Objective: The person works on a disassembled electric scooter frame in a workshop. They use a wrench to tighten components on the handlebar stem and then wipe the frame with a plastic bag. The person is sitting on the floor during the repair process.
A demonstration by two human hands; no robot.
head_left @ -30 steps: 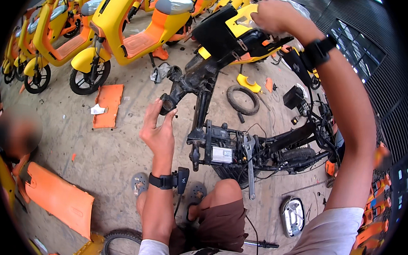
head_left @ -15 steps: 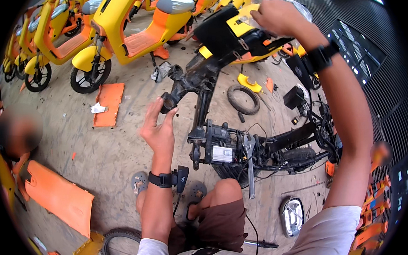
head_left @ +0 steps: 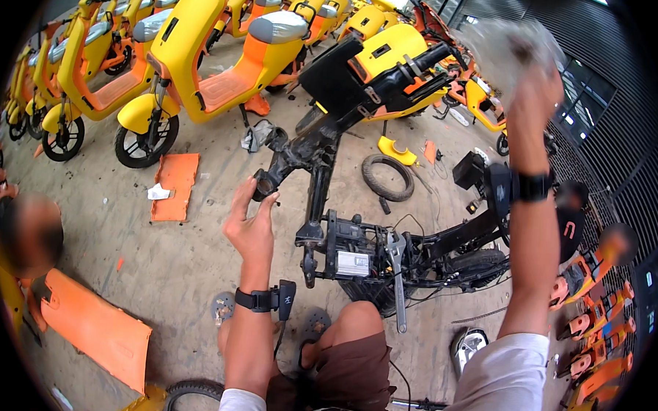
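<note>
In front of me a stripped black scooter frame (head_left: 316, 197) lies tilted, with wiring and a battery-like box with a silver label exposed. My left hand (head_left: 251, 228) pinches the round tube end (head_left: 266, 182) at its near left corner between thumb and fingers. My right hand (head_left: 536, 97) is raised at the upper right, closed on what looks like crumpled clear plastic wrap (head_left: 508, 48), smeared by motion. A silver adjustable wrench (head_left: 399, 289) rests across the frame, touched by neither hand.
Yellow and orange scooters (head_left: 224, 76) stand in rows behind. On the floor lie a loose tire (head_left: 385, 178), a flat orange panel (head_left: 175, 188) and a larger orange panel (head_left: 100, 328). Another person (head_left: 567, 223) is at the right, beyond my right arm.
My right hand has moved right, away from the frame's upper end, with the clear plastic. The left hand keeps its hold on the tube end. My view has shifted slightly.
</note>
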